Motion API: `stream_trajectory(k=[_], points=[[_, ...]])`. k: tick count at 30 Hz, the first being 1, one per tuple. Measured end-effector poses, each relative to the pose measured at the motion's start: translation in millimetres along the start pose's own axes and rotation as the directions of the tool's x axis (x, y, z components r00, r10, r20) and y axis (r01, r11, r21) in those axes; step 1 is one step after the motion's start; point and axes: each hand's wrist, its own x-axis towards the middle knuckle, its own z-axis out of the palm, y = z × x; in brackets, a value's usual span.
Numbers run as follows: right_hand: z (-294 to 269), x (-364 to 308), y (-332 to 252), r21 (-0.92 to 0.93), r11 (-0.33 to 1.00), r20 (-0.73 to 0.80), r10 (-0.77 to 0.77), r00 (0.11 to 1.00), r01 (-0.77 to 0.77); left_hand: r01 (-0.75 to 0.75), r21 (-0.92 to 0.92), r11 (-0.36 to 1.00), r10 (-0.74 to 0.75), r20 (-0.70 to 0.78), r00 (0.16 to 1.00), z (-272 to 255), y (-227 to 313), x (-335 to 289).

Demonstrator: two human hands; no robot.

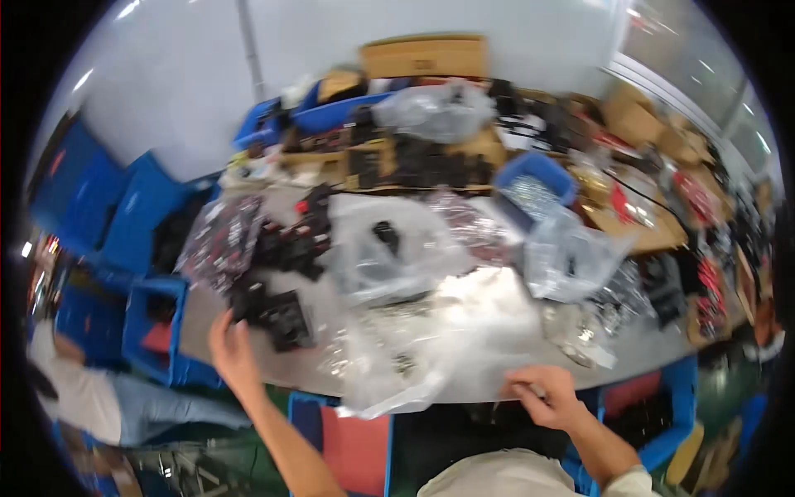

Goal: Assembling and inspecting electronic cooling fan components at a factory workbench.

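Observation:
My left hand (233, 352) reaches to the left edge of the grey table, fingers stretched out and slightly apart beside a cluster of black plastic parts (286, 319). Blur hides whether its fingertips touch them. At the front edge, right of the middle, my right hand (542, 396) is closed with thumb and fingers pinched together; anything between them is too small to make out. Between my hands lies a clear plastic bag (385, 385) with small shiny pieces in it. Behind that bag, another clear bag (389, 253) holds a black part.
More black parts (290, 240) lie beside a bag of dark and red pieces (219, 240). A blue bin (538, 178) of small metal pieces stands behind a clear bag (571, 257). Cardboard boxes (426, 58) line the back. Blue crates (153, 331) flank the table; a person's leg (170, 410) shows left.

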Motion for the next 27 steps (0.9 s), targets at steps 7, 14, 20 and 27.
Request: stream_trajectory(k=[7,14,20,27], points=[[-69.5,67.9,-162.9,0.072,0.951,0.309,-0.308,0.9,0.301,0.059,-0.163,0.985,-0.069,-0.057,0.996,0.4,31.4,1.0],[-137.9,57.1,-218.7,-0.025,0.991,0.499,0.126,0.857,-0.131,-0.042,-0.029,0.999,0.041,-0.02,0.999,-29.4,41.9,-11.4],[-183.5,44.0,-265.2,-0.138,0.874,0.6,0.448,0.663,-0.466,-0.166,0.106,0.981,0.173,-0.063,0.983,-28.6,75.0,-34.5],[-209.6,4.8,-281.2,-0.259,0.924,0.439,0.371,0.818,-0.28,-0.16,0.072,0.985,0.161,-0.011,0.987,-18.4,120.7,-48.0]])
